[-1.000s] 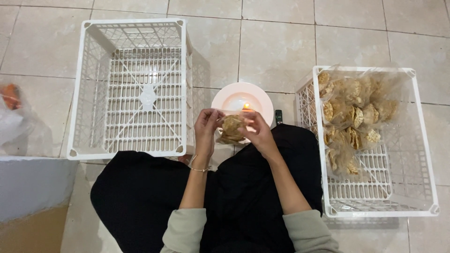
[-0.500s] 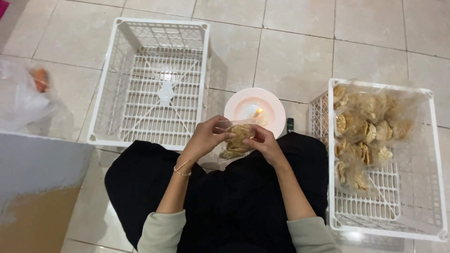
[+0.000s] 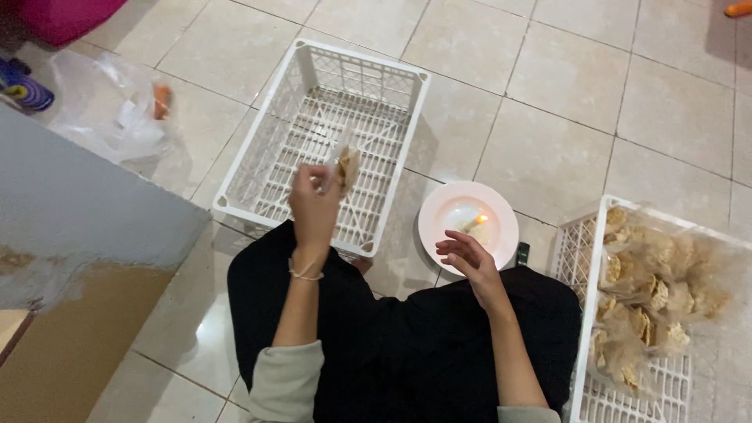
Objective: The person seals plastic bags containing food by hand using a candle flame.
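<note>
At the far left a crumpled clear plastic bag (image 3: pixel 117 110) lies on the tiled floor (image 3: pixel 564 86), with something orange inside it, beside the edge of a grey and brown board (image 3: pixel 70 258). Next comes a white plastic crate (image 3: pixel 258 168) with latticed walls, standing open on the floor in front of the seated person's knees. The left hand (image 3: pixel 315 205) is raised over the near part of this crate, its grip clenched around a small clear packet of pale brown crackers (image 3: pixel 346 164), which sticks up from the fingers above the crate's slatted bottom. A thin bracelet (image 3: pixel 305 272) circles that wrist.

Further right a round white plate (image 3: pixel 439 227) sits on the floor between the two crates, with a small flame (image 3: pixel 479 220) burning in the middle of it. The right hand (image 3: pixel 468 257) hovers at the plate's near rim, its grip released, fingers loosely curled and holding nothing. A small dark object (image 3: pixel 522 254) lies just beside the plate; what it is cannot be told.

At the far right a second white crate (image 3: pixel 583 266) holds a heap of similar cracker packets (image 3: pixel 654 305).
</note>
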